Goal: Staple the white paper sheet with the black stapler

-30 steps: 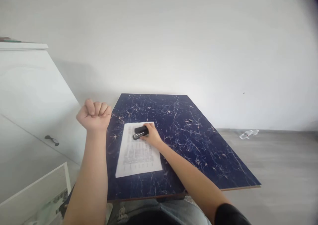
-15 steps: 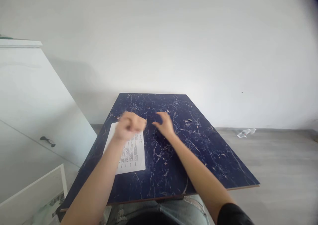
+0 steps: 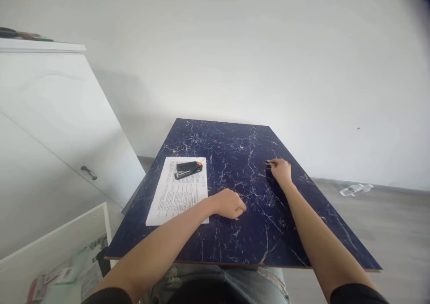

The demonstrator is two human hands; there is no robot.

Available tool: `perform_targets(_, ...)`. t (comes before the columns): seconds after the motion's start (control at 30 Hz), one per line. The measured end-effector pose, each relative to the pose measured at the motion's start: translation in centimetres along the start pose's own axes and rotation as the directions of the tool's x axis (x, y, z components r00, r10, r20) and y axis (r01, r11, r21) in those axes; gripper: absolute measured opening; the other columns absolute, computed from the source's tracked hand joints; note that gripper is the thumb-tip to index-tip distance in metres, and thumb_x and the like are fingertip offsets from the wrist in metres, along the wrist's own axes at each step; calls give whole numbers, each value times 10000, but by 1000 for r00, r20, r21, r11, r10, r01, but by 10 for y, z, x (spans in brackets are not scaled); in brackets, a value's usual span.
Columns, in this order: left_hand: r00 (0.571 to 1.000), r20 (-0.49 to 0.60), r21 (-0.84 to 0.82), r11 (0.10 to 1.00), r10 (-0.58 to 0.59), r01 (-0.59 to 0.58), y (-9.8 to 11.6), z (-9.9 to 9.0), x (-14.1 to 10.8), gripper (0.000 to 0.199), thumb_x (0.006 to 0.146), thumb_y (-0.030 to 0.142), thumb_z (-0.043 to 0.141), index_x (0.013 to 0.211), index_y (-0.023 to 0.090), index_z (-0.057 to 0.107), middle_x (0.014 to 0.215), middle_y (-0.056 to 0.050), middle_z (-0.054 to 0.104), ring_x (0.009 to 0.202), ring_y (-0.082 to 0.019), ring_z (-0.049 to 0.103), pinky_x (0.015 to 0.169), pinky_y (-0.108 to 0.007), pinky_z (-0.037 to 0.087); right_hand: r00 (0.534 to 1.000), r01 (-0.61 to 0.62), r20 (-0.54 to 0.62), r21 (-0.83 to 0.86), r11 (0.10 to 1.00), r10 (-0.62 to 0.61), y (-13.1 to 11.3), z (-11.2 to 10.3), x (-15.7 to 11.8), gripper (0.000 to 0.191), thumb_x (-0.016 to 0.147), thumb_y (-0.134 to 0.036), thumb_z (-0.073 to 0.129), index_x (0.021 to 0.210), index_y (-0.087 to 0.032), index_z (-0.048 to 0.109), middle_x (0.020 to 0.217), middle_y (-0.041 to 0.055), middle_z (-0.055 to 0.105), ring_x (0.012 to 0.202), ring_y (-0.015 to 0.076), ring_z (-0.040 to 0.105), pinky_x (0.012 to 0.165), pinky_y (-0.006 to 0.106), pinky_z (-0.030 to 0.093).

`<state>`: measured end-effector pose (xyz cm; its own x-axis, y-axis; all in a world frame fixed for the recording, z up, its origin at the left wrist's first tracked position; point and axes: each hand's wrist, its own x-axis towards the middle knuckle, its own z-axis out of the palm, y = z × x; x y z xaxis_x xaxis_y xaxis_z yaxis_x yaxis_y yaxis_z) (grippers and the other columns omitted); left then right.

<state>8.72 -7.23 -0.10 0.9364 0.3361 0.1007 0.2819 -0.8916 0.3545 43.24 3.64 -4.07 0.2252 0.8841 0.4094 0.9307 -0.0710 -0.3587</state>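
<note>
Both hands have shifted rightward since the earlier frame: the right hand (image 3: 282,171) is now out over the right side of a dark blue, marble-patterned table (image 3: 235,145), and the left hand (image 3: 229,203) has come off the printed sheet (image 3: 192,196) to the near middle. Thumb and fingers of the right hand are nearly together, pinching a small dark piece (image 3: 268,162) at their tips, a grip that seems to suit something so small. The left hand is curled into a loose fist, perhaps simply kept out of use; whether anything is inside cannot be told. Left of both hands, a black stapler (image 3: 188,169) with an orange end lies untouched on the far part of the sheet, its arms spread toward the left, and probably helps keep the paper flat.
</note>
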Motion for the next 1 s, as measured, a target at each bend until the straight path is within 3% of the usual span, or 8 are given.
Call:
perform_targets(0.1,1000,31,58,998,3,-4,3,-1,1,192,819,163,542,657,210,633,680,7,688,584,-148,554,536,-274,307,999,-39,-9,-36,999,39,-10,5,6,281,798,-191,537,897,-136,794,874,153,755,826,282,672,871,393,488)
perform_targets(0.2,999,29,82,996,23,-25,3,0,3,172,819,184,563,691,224,671,735,7,723,622,-163,600,528,-288,306,998,53,-35,-68,996,-55,-43,15,10,304,835,-167,492,900,-117,786,927,185,753,870,295,669,903,410,478)
perform_targets(0.33,1000,-3,69,997,16,-16,2,2,2,177,814,188,551,671,232,646,716,19,709,596,-163,586,505,-307,272,963,260,34,155,953,-268,-145,45,15,262,876,-171,507,904,-175,768,952,127,765,890,266,670,898,380,489)
perform_targets(0.47,999,4,48,998,33,-33,1,3,1,210,842,197,546,644,221,613,715,15,697,600,-169,587,509,-314,301,829,455,169,349,819,-533,-266,84,22,239,900,-110,533,941,-181,757,975,111,762,930,250,659,928,368,487)
perform_targets(0.6,994,-67,65,994,91,-87,-3,7,1,185,851,176,565,677,206,622,814,-22,723,759,-208,648,590,-314,408,745,515,236,389,764,-623,-329,109,22,216,893,-69,566,895,-179,752,918,115,746,968,250,646,926,354,496)
perform_targets(0.73,981,-79,69,982,179,-174,-5,7,1,182,846,154,581,669,191,604,856,-42,732,842,-223,658,661,-317,453,741,494,240,438,751,-627,-332,120,18,165,895,-120,628,981,-204,742,959,100,749,976,235,675,930,350,524)
perform_targets(0.87,995,-17,60,993,101,-99,-1,2,-1,207,874,186,564,676,199,623,814,-30,725,730,-190,636,573,-299,384,821,340,206,573,746,-532,-308,115,13,244,865,-134,646,1090,-214,698,1044,88,757,944,212,714,915,358,561)
perform_targets(1.0,998,49,45,998,46,-48,2,-2,-1,213,889,212,542,696,219,632,764,0,709,632,-165,595,549,-305,337,902,188,174,665,723,-394,-271,97,-5,113,857,-191,599,925,-215,686,874,40,747,830,200,712,851,365,573)
